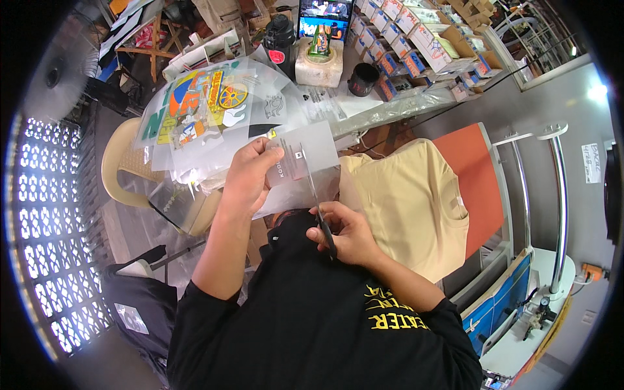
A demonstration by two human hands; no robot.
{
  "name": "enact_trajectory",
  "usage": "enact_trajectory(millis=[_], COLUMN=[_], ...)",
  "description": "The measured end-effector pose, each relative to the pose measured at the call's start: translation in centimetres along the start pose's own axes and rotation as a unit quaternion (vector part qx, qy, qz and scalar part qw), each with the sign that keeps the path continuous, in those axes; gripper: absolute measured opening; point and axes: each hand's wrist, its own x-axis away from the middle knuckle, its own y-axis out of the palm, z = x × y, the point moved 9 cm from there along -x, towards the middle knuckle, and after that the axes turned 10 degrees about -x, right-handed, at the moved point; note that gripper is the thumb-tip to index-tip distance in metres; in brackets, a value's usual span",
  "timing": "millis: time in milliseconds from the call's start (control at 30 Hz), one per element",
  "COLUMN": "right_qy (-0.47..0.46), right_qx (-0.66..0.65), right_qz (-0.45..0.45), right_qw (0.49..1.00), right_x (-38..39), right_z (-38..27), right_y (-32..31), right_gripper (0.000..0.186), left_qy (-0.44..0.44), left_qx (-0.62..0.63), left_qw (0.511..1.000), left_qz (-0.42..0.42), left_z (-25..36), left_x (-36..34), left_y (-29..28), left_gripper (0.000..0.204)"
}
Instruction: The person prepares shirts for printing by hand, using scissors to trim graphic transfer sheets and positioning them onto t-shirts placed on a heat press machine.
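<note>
Nearest, at 6 o'clock, the right hand point(348, 234) has its fingers curled shut through the handles of the scissors point(317, 201), blades pointing up toward 12 and biting into the lower edge of the film point(305, 156). Just beyond, toward 11 o'clock, the left hand point(250, 172) pinches that film, thumb on its face and fingers pressed together behind it, so the sheet stands up in the air near picture centre, above the lap and short of the bench point(383, 107). The film looks light, thin and glossy, so it probably bends easily and slips between smooth fingers; a grip close beside the cut line should keep it taut, and holding by a bare margin should spare the small printed marks. At 3 o'clock a tan shirt point(409, 208) lies spread on an orange pad point(478, 175). Farther, at 11 o'clock, a stack of colourful printed sheets point(208, 104) overhangs a cream chair point(127, 166). Farthest, around 12 to 1 o'clock, the bench holds a black bottle point(281, 42), a black cup point(363, 78), a screen point(325, 13) and rows of small boxes point(416, 39)
</note>
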Motion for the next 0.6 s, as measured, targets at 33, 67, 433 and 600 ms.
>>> enact_trajectory(millis=[33, 67, 433, 600], right_qy=[-0.008, -0.010, -0.007, -0.051], right_qx=[-0.008, -0.016, -0.053, -0.085], right_qz=[0.001, 0.003, 0.026, 0.045], right_qw=[1.000, 1.000, 0.998, 0.994], right_x=[-0.2, -0.5, -2.4, -3.6], right_z=[0.0, 0.0, 0.4, -1.4], right_y=[0.1, 0.1, -0.5, -2.1], right_gripper=[0.040, 0.040, 0.042, 0.046], left_qy=[0.001, 0.003, -0.051, -0.027], left_qx=[-0.002, -0.004, -0.232, -0.356], left_qw=[1.000, 1.000, 0.966, 0.913], left_qz=[0.001, 0.003, -0.102, -0.199], left_z=[-0.5, -1.0, -2.8, -2.1], left_x=[-0.1, -0.1, 1.7, 2.0], left_y=[-0.3, -0.6, -1.7, 1.6], left_gripper=[0.014, 0.013, 0.019, 0.032])
